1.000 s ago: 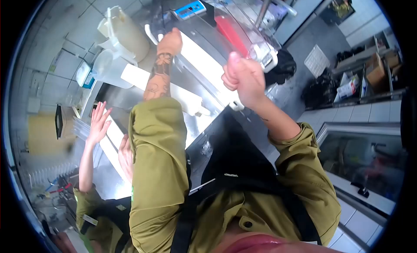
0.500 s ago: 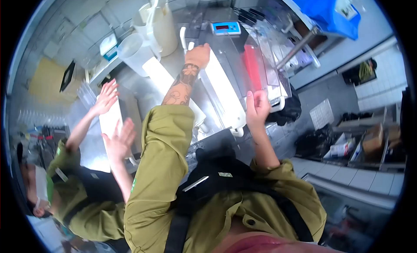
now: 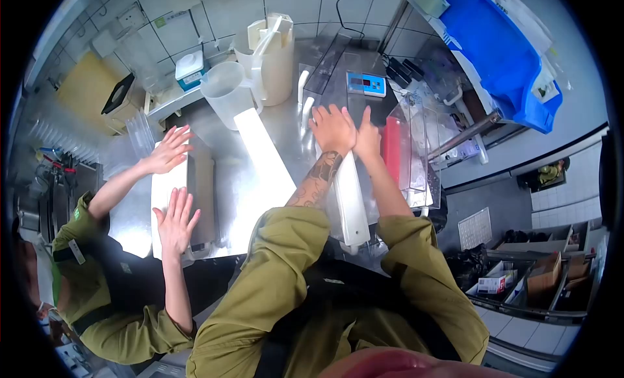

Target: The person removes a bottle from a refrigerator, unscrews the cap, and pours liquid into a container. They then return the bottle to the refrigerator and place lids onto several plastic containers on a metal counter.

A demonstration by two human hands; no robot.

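Observation:
My left hand (image 3: pixel 333 129) lies with its fingers spread over the far part of a long white block (image 3: pixel 351 202), which has a rounded near end. Beside it my right hand (image 3: pixel 368 139) has its thumb or a finger pointing up, and the two hands touch at the wrist side. Both seem to rest on the block's far end, partly hiding it. White curved handles (image 3: pixel 303 86) stand just beyond my left hand. To the left, a flat white strip (image 3: pixel 265 157) lies on the metal table. Right of my right hand is a clear box with a red panel (image 3: pixel 392 147).
A co-worker at the left has both hands flat on a white-topped box (image 3: pixel 170 189). Plastic jugs (image 3: pixel 224 92), a blue scale (image 3: pixel 366 84) and a white-lidded tub (image 3: pixel 190 70) stand at the back. A blue tray (image 3: pixel 500 53) hangs at the upper right.
My right hand has moved left and away from me, beside my left hand. My left hand has opened from a curled shape. The camera view has shifted.

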